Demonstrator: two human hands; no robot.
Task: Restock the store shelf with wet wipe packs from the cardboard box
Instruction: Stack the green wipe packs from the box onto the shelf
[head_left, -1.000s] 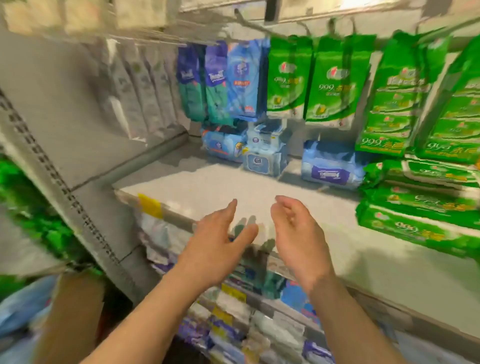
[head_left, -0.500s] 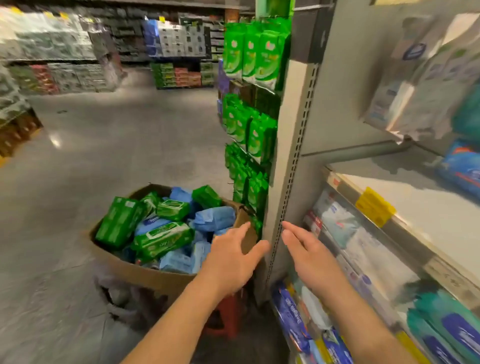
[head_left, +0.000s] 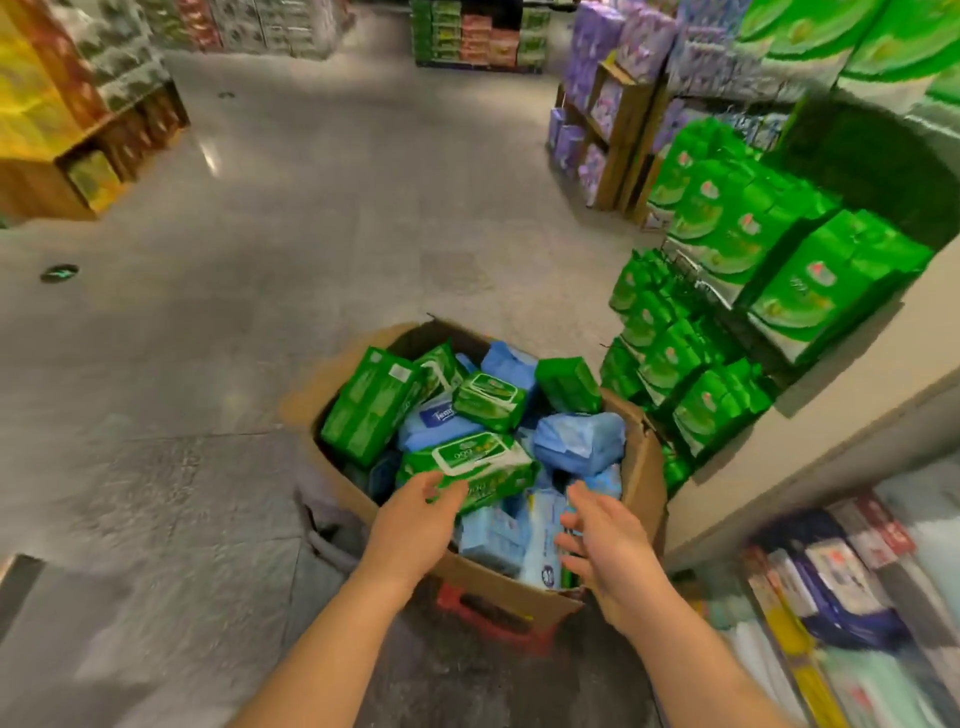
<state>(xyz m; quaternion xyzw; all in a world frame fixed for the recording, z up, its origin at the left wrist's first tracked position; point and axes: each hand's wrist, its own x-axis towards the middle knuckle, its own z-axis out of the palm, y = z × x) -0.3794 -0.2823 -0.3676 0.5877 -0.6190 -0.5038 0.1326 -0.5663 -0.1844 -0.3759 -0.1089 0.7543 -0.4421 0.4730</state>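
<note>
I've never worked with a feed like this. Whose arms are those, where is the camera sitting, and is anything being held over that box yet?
There is no machine: these are a person's bare arms, filmed by one wide-angle camera on their head, looking forward and down. The cardboard box stands on the shop floor beside the shelving, full of green and blue wet wipe packs. The left hand reaches a green pack near the front; whether it touches it is unclear. The right hand hovers open over the blue packs. Nothing is held yet.

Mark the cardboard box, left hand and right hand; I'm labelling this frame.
cardboard box (head_left: 641, 467), head view, right wall.
left hand (head_left: 415, 525), head view, back of hand.
right hand (head_left: 602, 545), head view, palm.
</note>
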